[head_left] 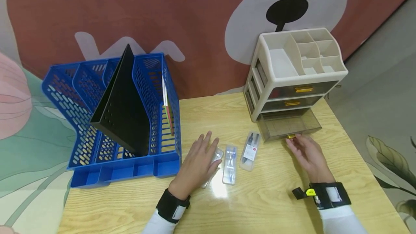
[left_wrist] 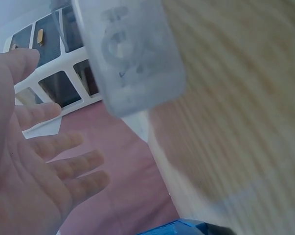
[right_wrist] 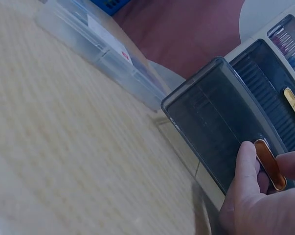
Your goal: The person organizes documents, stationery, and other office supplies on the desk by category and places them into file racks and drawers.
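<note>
My left hand (head_left: pixel 199 160), fingers straight and slightly spread, reaches over a slim clear plastic case (head_left: pixel 218 154) that it partly covers. The left wrist view shows a frosted clear case (left_wrist: pixel 137 68) close beside the palm. Two more clear cases lie to the right: one with pens inside (head_left: pixel 230 167) and one with a white label and dark tools (head_left: pixel 249 151). My right hand (head_left: pixel 310 156) pinches the gold handle (right_wrist: pixel 270 164) of the lowest drawer (head_left: pixel 282 122), between thumb and fingers. This smoky transparent drawer stands pulled out from the white desktop organizer (head_left: pixel 305 79).
At the left stands a blue plastic file rack (head_left: pixel 126 170) holding a leaning black folder (head_left: pixel 128 118) and a few thin booklets (head_left: pixel 166 107). Two upper drawers with gold handles are closed. A printed cloth (head_left: pixel 208 46) hangs behind the wooden table (head_left: pixel 266 205).
</note>
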A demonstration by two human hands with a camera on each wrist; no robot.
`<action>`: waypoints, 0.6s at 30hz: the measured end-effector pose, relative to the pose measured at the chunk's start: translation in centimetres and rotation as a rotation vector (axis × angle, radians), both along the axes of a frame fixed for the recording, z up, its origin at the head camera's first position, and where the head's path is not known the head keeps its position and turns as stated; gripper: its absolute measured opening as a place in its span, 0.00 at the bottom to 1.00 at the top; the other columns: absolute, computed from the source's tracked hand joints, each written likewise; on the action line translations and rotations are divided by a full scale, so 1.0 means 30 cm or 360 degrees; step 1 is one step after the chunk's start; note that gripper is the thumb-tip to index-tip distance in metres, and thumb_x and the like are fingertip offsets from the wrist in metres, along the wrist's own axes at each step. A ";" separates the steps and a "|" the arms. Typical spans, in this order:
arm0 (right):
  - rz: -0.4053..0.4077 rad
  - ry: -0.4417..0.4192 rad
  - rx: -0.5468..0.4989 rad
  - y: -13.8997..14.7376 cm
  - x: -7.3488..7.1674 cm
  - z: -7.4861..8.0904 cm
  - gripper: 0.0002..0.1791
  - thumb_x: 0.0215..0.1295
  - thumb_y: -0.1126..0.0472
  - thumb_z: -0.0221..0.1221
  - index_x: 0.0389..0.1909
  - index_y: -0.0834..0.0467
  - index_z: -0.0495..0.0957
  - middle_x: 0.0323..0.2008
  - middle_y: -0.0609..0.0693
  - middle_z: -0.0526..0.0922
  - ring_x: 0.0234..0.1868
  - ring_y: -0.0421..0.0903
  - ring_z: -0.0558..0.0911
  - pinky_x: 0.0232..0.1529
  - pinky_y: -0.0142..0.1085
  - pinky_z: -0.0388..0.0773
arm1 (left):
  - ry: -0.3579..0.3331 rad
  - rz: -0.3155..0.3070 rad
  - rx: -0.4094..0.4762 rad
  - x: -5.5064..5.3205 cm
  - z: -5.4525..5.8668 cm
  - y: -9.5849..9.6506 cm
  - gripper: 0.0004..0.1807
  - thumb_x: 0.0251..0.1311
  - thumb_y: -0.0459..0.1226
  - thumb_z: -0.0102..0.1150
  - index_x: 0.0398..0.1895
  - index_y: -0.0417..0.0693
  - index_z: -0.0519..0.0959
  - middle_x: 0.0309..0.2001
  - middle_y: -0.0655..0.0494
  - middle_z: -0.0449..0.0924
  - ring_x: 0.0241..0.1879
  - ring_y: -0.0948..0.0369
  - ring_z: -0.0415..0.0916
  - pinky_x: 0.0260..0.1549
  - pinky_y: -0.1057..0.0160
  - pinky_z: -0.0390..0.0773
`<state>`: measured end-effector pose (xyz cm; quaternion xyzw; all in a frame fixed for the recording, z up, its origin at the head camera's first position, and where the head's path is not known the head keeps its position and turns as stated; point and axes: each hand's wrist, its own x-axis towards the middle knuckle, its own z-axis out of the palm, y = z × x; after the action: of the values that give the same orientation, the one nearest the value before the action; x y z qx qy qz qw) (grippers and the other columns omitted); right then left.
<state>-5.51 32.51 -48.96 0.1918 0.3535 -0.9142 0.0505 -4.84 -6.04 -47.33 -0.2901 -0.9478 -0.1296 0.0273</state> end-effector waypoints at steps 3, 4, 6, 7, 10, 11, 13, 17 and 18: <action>0.0006 -0.0006 0.0030 0.002 0.015 -0.003 0.05 0.73 0.68 0.49 0.42 0.63 0.73 0.42 0.53 0.73 0.45 0.46 0.79 0.57 0.35 0.77 | 0.0016 0.0008 0.0015 -0.002 0.003 -0.008 0.36 0.69 0.56 0.45 0.74 0.47 0.58 0.75 0.39 0.53 0.73 0.42 0.49 0.68 0.41 0.61; 0.0009 -0.0002 0.0036 0.004 0.021 -0.004 0.05 0.73 0.68 0.49 0.42 0.63 0.73 0.42 0.53 0.73 0.45 0.46 0.80 0.57 0.35 0.77 | 0.0020 0.0012 0.0022 -0.002 0.004 -0.010 0.36 0.69 0.55 0.46 0.74 0.47 0.59 0.75 0.39 0.53 0.73 0.42 0.49 0.67 0.41 0.61; 0.0007 0.0010 0.0040 0.006 0.030 -0.006 0.06 0.73 0.68 0.49 0.41 0.63 0.74 0.42 0.53 0.74 0.45 0.46 0.80 0.57 0.35 0.77 | 0.0028 0.0020 0.0035 -0.003 0.007 -0.013 0.36 0.69 0.55 0.46 0.74 0.46 0.59 0.75 0.38 0.54 0.72 0.41 0.51 0.67 0.41 0.62; 0.0005 0.0025 0.0037 0.007 0.034 -0.006 0.06 0.73 0.69 0.48 0.41 0.64 0.74 0.42 0.53 0.74 0.45 0.46 0.80 0.57 0.35 0.77 | 0.0030 0.0026 0.0044 -0.002 0.008 -0.014 0.36 0.68 0.55 0.47 0.73 0.46 0.60 0.75 0.38 0.54 0.71 0.40 0.52 0.67 0.40 0.62; 0.0006 0.0077 -0.0002 0.010 0.046 -0.011 0.07 0.74 0.70 0.47 0.40 0.65 0.74 0.42 0.54 0.74 0.45 0.47 0.80 0.57 0.36 0.78 | 0.0024 0.0036 0.0060 -0.001 0.012 -0.018 0.36 0.68 0.54 0.49 0.73 0.46 0.60 0.74 0.37 0.55 0.71 0.39 0.54 0.67 0.40 0.62; 0.0003 0.0089 -0.0012 0.011 0.050 -0.012 0.07 0.74 0.70 0.47 0.40 0.66 0.74 0.41 0.55 0.74 0.44 0.47 0.80 0.56 0.36 0.78 | 0.0022 0.0038 0.0059 -0.001 0.013 -0.019 0.36 0.68 0.54 0.49 0.73 0.45 0.61 0.74 0.37 0.55 0.70 0.39 0.54 0.67 0.40 0.62; 0.0003 0.0112 -0.0032 0.013 0.058 -0.012 0.08 0.74 0.71 0.46 0.40 0.66 0.74 0.41 0.55 0.74 0.44 0.48 0.80 0.55 0.37 0.79 | 0.0020 0.0046 0.0058 0.000 0.013 -0.021 0.36 0.67 0.54 0.49 0.73 0.46 0.61 0.74 0.37 0.55 0.71 0.39 0.54 0.67 0.41 0.62; -0.0008 0.0132 -0.0064 0.017 0.071 -0.011 0.09 0.74 0.72 0.45 0.39 0.67 0.74 0.39 0.56 0.76 0.43 0.49 0.81 0.55 0.37 0.80 | 0.0037 0.0060 0.0059 0.001 0.012 -0.026 0.36 0.67 0.54 0.50 0.73 0.45 0.61 0.74 0.38 0.55 0.70 0.40 0.54 0.66 0.40 0.63; -0.0010 0.0134 -0.0068 0.017 0.073 -0.011 0.09 0.74 0.72 0.45 0.39 0.67 0.75 0.39 0.56 0.77 0.43 0.49 0.81 0.54 0.37 0.80 | 0.0044 0.0061 0.0066 0.001 0.012 -0.027 0.36 0.67 0.54 0.50 0.73 0.45 0.61 0.74 0.38 0.56 0.70 0.40 0.55 0.66 0.40 0.64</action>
<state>-3.32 33.04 -49.30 0.1531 0.3352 -0.9289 0.0369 -4.80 -6.86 -46.97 -0.2729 -0.9498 -0.1448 0.0488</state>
